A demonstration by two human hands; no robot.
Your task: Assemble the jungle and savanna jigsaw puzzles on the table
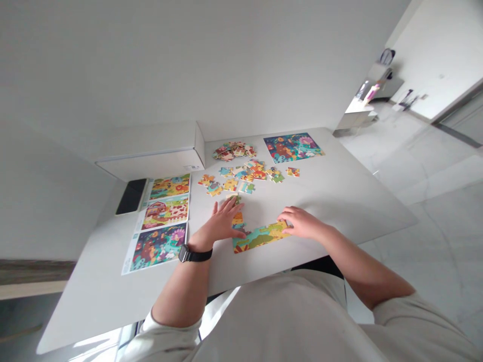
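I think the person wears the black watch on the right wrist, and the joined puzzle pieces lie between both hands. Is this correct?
No: the black watch is on the wrist of the left hand, not the right hand, as the head view shows. The joined puzzle pieces do lie between both hands.

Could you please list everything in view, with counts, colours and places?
white table: one, white, under everything listed here
partly assembled jigsaw puzzle: one, yellow, green and orange, near table edge
assembled jigsaw puzzle: one, blue and teal, far table edge
heap of jigsaw pieces: one, red and cream, far table edge
loose jigsaw pieces: many, yellow, blue and red, mid-table
printed picture sheets: three, multicoloured, left side of table
box: one, white, beyond the table's left corner
tiled floor: one, pale grey, right of table
wristwatch: one, black, left wrist
left hand: flat on the partly assembled puzzle
right hand: on the puzzle's right end
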